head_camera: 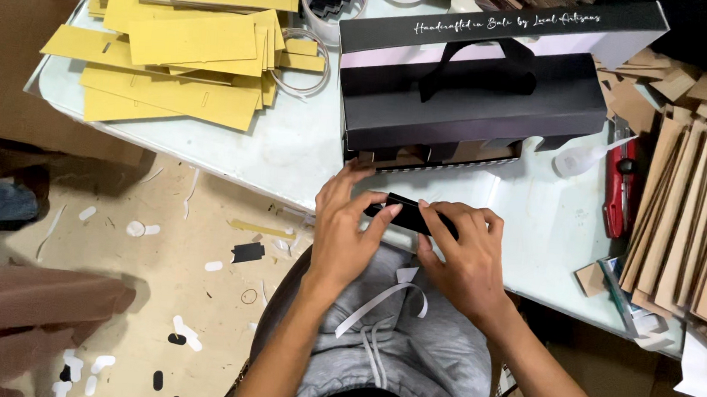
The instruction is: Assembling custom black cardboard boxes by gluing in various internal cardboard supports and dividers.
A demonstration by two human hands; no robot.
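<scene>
The pale, smooth tabletop (291, 148) runs slantwise before me, its near edge under my wrists. My left hand (344, 238) and right hand (464, 256) both pinch a small flat piece of matte black card (409, 215), fingers closed on its ends, just above the table edge. Just beyond my knuckles stands a long black cardboard box (468, 95) with a ribbon handle. Up left of my left hand lie stiff yellow card cutouts (181, 54); right of my right hand, stacked brown cardboard strips (700, 223).
</scene>
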